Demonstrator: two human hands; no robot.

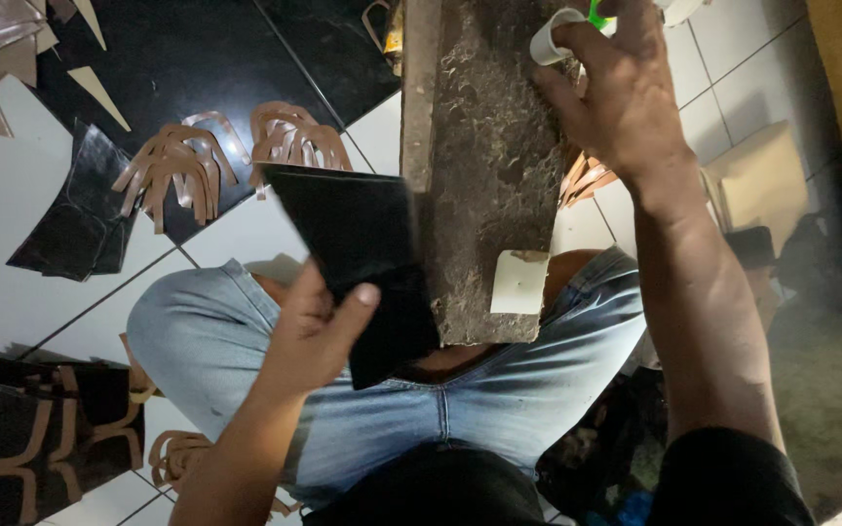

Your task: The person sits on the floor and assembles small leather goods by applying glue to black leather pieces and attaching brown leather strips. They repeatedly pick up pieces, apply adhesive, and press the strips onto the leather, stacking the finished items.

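- The stone slab (484, 166) is the largest thing and carries the work; it rests across the person's lap on the blue jeans (499, 390), its long axis running from the knees away toward the tiled floor (12, 195); laid so, it gives a hard, steady bed within reach of both hands, I judge.
- The black leather piece (358, 258) lies half over the slab's left edge, near its near-left corner; it is roughly wedge-shaped, its long axis running from the lap up and to the left, its sharp corner pointing away toward the floor; held at its near end, most of its face stays free.
- The left hand (309, 336) is closed in a pinch on that piece, thumb on top and fingers hidden beneath.
- The right hand (621, 97) is at the slab's far-right corner, fingers curled round a small white cylinder (548, 41); what lies under the palm I cannot tell.
- A small pale cream patch (518, 282) sits at the slab's near-right corner, clear of both hands.
- Tan curved strips (182, 161) and black offcuts (80, 219) lie on the floor, well apart from the slab's left edge.
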